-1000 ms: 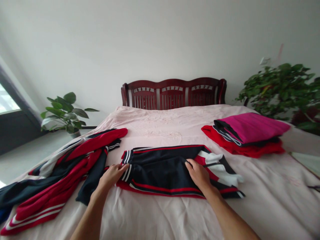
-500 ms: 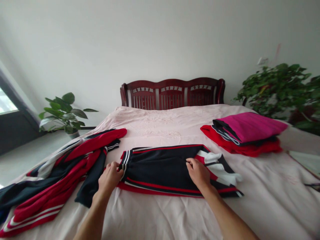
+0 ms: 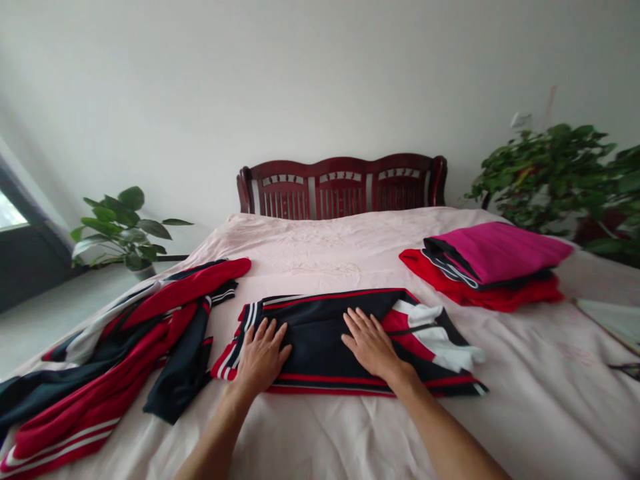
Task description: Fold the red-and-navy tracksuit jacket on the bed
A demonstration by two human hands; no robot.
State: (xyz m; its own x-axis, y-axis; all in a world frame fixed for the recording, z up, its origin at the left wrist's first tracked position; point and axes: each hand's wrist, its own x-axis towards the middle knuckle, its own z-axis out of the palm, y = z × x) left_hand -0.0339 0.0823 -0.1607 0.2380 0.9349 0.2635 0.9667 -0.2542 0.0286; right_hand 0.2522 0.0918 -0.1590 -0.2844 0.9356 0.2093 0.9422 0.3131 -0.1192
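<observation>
A folded navy track garment (image 3: 320,340) with red and white stripes lies flat in the middle of the bed. My left hand (image 3: 261,357) rests palm down on its left part, fingers spread. My right hand (image 3: 369,345) presses flat on the navy cloth nearer its right part, also with fingers apart. Neither hand grips anything. Beyond my right hand, a white-and-red section of the garment (image 3: 430,333) sticks out at the right end.
A loose heap of red and navy tracksuit clothing (image 3: 110,347) lies left of the garment. A folded magenta-and-red stack (image 3: 493,257) sits at the right. All rest on a pink-sheeted bed (image 3: 320,247) with a dark wooden headboard (image 3: 341,187); potted plants (image 3: 120,230) stand beside it.
Both hands have let go of the garment's edges and now lie flat on it. My left hand has moved right onto the navy cloth, and the garment's left end lies flatter.
</observation>
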